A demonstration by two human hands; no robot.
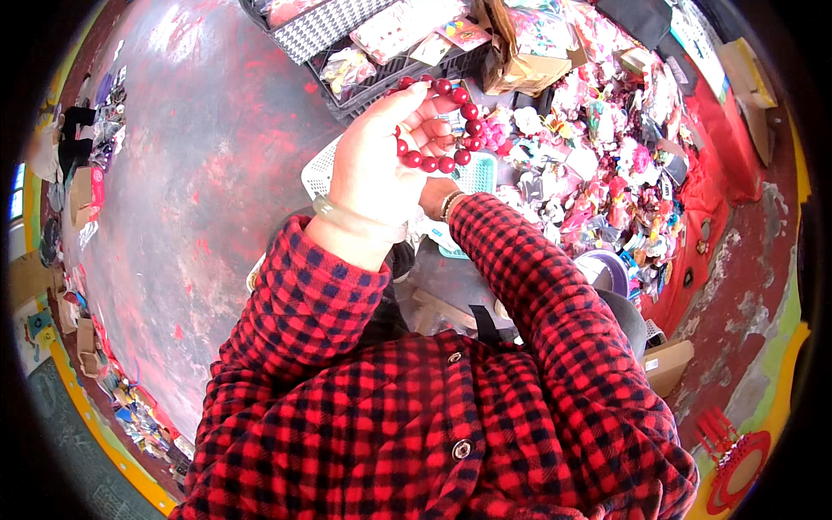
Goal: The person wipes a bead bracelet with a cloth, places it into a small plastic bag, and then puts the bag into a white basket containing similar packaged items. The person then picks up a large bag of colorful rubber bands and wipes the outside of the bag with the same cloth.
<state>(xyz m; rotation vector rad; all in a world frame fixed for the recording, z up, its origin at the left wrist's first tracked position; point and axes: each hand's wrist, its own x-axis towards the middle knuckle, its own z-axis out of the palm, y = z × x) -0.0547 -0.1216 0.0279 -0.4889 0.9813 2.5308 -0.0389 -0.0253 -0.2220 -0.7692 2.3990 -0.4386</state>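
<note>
While the left hand holds up a bracelet of red beads, the right hand sits lower, near the teal basket.
The bracelet is up in the air, ringed about the curled left fingers with the thumb near its top; the right fingers are hidden behind the left hand, so their state cannot be told. Holding it well likely calls for a light grip that does not stretch it, an unhurried wrist, and beads turned outward, clear of the heap.
</note>
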